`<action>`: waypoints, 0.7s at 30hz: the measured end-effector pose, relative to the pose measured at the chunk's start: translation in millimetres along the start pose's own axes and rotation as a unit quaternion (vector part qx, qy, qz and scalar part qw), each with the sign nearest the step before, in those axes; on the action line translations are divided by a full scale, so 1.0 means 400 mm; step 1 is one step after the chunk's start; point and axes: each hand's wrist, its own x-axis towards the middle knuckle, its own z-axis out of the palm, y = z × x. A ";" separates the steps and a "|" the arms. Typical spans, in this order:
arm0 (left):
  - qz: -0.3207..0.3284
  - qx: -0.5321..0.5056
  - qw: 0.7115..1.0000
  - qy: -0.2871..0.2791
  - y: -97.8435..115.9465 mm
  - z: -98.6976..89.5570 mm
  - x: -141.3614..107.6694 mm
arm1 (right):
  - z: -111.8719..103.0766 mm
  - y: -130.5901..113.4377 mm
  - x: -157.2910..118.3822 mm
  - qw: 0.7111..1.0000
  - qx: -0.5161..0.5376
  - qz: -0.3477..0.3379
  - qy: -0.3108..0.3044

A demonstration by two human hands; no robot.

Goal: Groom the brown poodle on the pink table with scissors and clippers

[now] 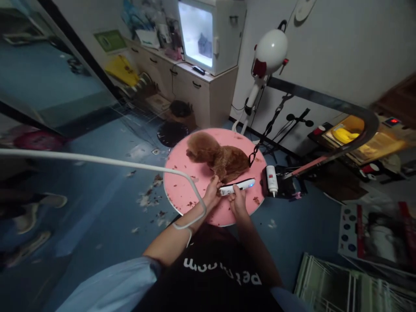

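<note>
A curly brown dog [235, 160] is on a round pink table [178, 186], its head toward the left. My left hand [212, 193] is closed at the dog's front leg, holding the paw, which my fingers mostly hide. In my right hand [238, 200] is a white hair clipper [245, 184] with a blue light glowing at one end. The clipper's other end points left, close to the held paw. Tufts of brown hair [191, 203] lie scattered on the tabletop.
A black braided leash [269, 125] runs from the metal arm [325, 102] down to the dog. Beside the table's right edge is a white squeeze bottle [271, 178]. A pale hose [130, 162] crosses over my left forearm. Cut hair litters the blue floor [123, 234]. Someone's shoes [29, 216] show at left.
</note>
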 end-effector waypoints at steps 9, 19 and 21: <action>0.012 0.028 1.000 0.002 0.011 0.013 0.003 | 0.005 -0.009 0.031 0.998 0.019 0.067 0.001; 0.015 0.037 0.999 0.022 0.008 0.010 0.008 | 0.015 0.007 0.020 0.995 0.032 0.095 0.008; -0.001 0.033 0.999 0.017 0.008 0.009 0.011 | 0.014 0.007 0.023 0.994 0.031 0.101 0.009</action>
